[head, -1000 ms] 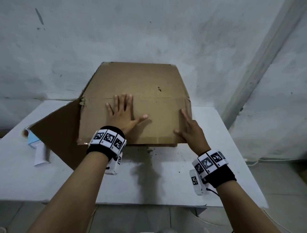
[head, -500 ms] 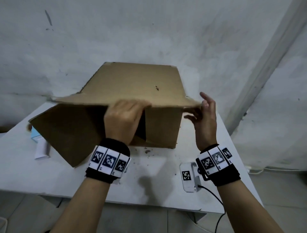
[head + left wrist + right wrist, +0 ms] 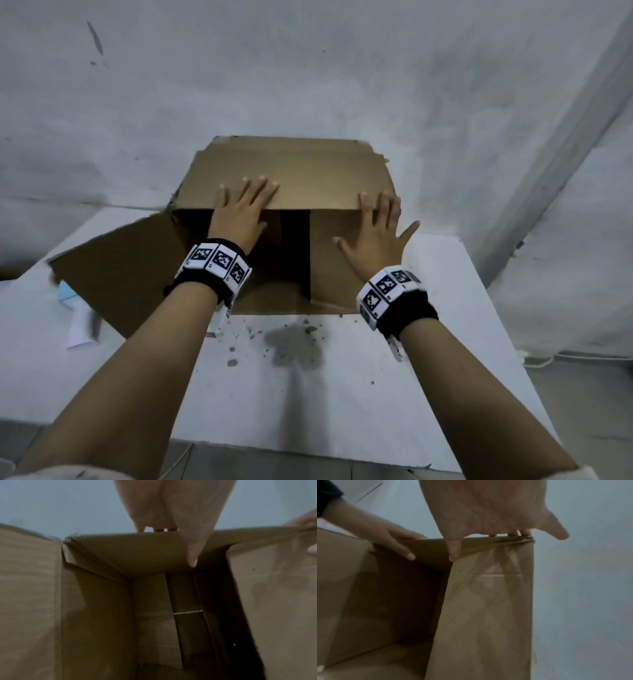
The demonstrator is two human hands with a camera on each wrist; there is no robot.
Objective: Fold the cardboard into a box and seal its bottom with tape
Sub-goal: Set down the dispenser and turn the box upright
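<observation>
A brown cardboard box (image 3: pixel 291 164) lies on its side on the white table (image 3: pixel 342 394), with its open end towards me. The top flap looks folded up and back onto the box's top. My left hand (image 3: pixel 239 212) holds that front edge: the fingers lie on top and the thumb (image 3: pixel 192 561) is underneath, inside. My right hand (image 3: pixel 376 233) is spread flat over the right corner, with its fingers on top and its palm in front of the right flap (image 3: pixel 332 267). This flap is turned in across the opening. The left flap (image 3: pixel 120 274) stands open to the left.
A blue and white object (image 3: pixel 66 298) and a white slip of paper (image 3: pixel 80 329) lie at the table's left, partly behind the left flap. Dark specks and a stain (image 3: pixel 294 342) mark the table in front of the box. A grey wall stands close behind. A cable (image 3: pixel 548 359) runs along the floor at the right.
The top flap hung shut over the opening. My left hand lifted it and swung it up and back. My right hand rose from the box's lower right corner to the top front edge.
</observation>
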